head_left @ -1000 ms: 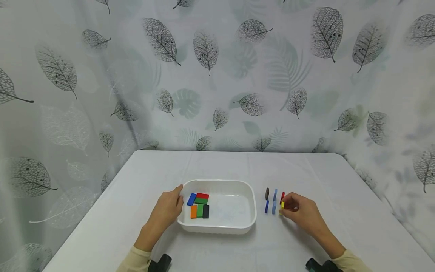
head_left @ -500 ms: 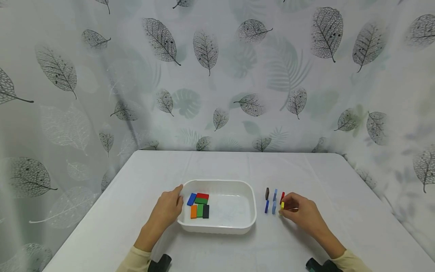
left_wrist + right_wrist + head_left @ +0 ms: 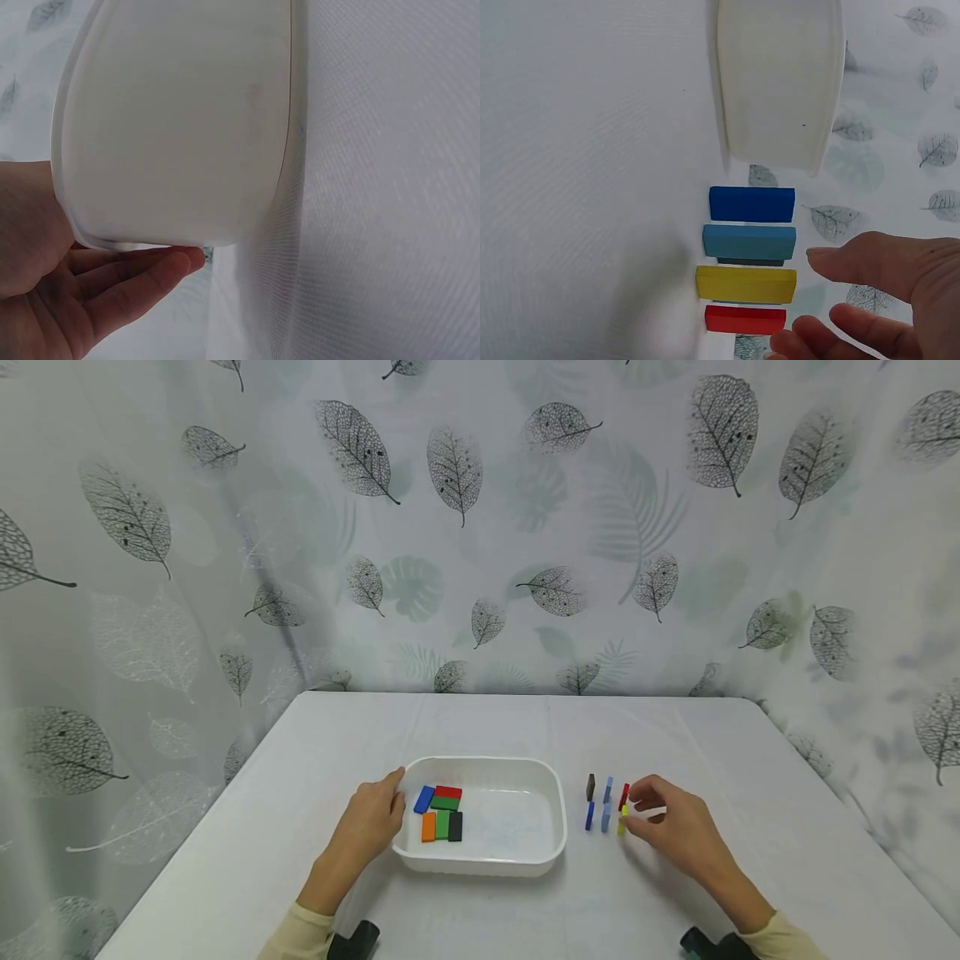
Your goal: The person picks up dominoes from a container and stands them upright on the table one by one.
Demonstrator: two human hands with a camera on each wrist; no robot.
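Head view: white tray [image 3: 551, 827] sits at centre-low of the frame on the worktop [image 3: 487, 727], which is covered in white cloth. Flat in the tray's left half lie six blocks: blue, red, green, orange, a second green, and black.

Left hand [image 3: 371, 822] rests against the tray's left end, thumb up at the rim, fingers curved round the outer wall. Left wrist view confirms it: fingers [image 3: 142, 274] lie under the tray's rim, touching it.

Right of the tray, a small group of blocks stands on edge: brown block [image 3: 590, 787], dark blue block [image 3: 589, 815], two light blue blocks [image 3: 606, 806], red block [image 3: 623, 796], yellow block [image 3: 622, 820].

Right hand [image 3: 671, 831] is just right of this group, fingers loosely spread and holding nothing. In the right wrist view the yellow block [image 3: 746, 284] stands free, with the fingertips [image 3: 840, 262] just beside it and a gap visible between.
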